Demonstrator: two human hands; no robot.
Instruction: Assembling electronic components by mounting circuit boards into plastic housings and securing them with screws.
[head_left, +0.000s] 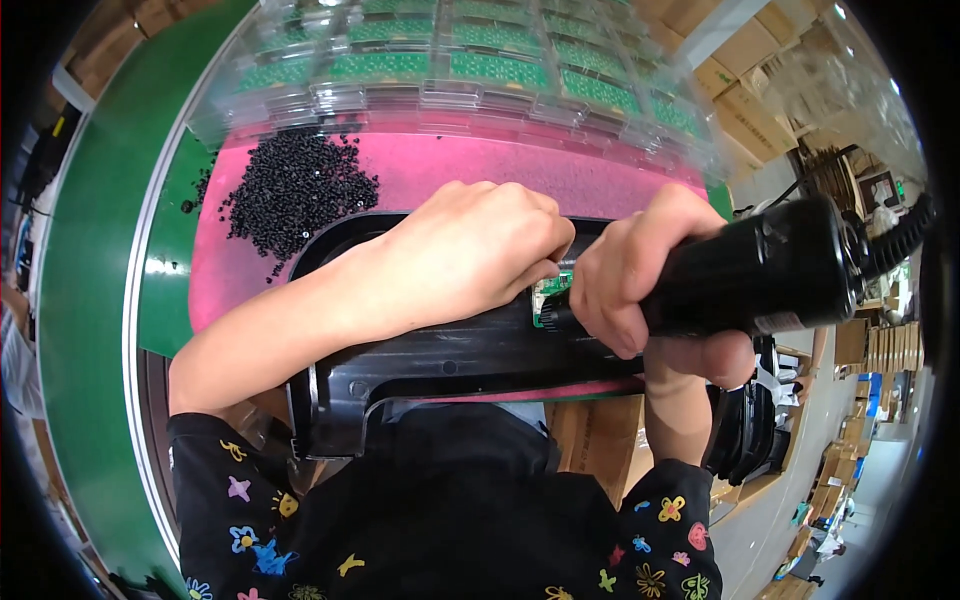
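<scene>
My right hand grips a black electric screwdriver, its fingers wrapped round the front of the body. The tool lies slanted, its ribbed nose pointing left and down at a small green circuit board. That board sits in a long black plastic housing spanning the front of the bench. Across the housing reaches my left hand, fingers curled together beside the board's upper edge. Whatever its fingertips hold, if anything, is hidden. The screwdriver's tip cannot be made out clearly.
A heap of small black screws lies at the left on a pink mat. Stacked clear plastic trays of green boards stand behind it. A coiled black cable runs from the screwdriver. Cardboard boxes stand at the far right.
</scene>
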